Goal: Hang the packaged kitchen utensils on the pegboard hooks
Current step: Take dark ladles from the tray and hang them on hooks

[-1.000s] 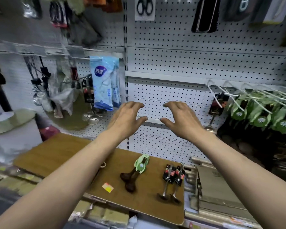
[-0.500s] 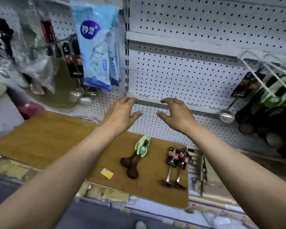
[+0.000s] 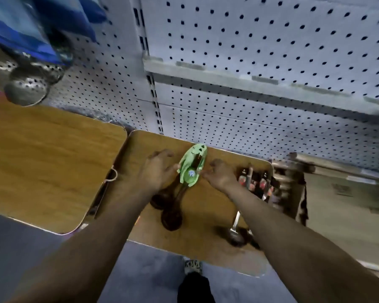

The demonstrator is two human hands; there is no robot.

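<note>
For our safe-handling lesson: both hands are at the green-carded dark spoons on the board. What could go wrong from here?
1. The green card may tear or bend if lifted by its edges while the dark spoons hang below.
2. The right hand is close to the red-labelled utensils and could knock them.

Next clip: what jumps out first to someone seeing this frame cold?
The bright green card pack of dark wooden spoons lying on the right-hand wooden board, with the left hand and right hand closing on it from either side. Just right of it lie the red-and-black carded utensils, and the white pegboard fills the background.
</note>
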